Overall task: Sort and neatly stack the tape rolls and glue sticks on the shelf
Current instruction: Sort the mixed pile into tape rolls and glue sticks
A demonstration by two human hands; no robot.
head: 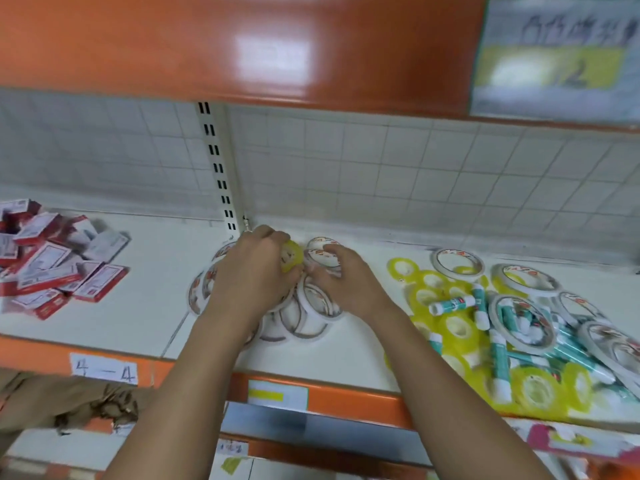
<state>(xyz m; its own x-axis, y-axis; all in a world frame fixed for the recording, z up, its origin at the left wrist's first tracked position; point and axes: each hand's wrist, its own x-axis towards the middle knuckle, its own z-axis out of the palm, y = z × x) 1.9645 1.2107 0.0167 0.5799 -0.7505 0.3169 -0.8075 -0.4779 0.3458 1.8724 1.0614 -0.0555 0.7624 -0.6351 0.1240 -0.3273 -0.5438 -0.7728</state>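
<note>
L hand (252,275) curled round a small yellow tape roll (291,260), over the white tape rolls (313,306) mid shelf (156,292), far side by the back wall. R hand (341,278) just beside it, fingers bent onto those white rolls; can't tell if I'm gripping. Glue sticks (452,304) & yellow rolls (457,327) heaped at right. Red boxes (52,265) at left.

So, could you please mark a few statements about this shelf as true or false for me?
1. The left hand holds a yellow tape roll. True.
2. The glue sticks stand upright in a row. False: they lie jumbled among loose tape rolls on the right.
3. Red-and-white boxes lie heaped at the left of the shelf. True.
4. The right hand holds a glue stick. False: it grips white tape rolls.
</note>
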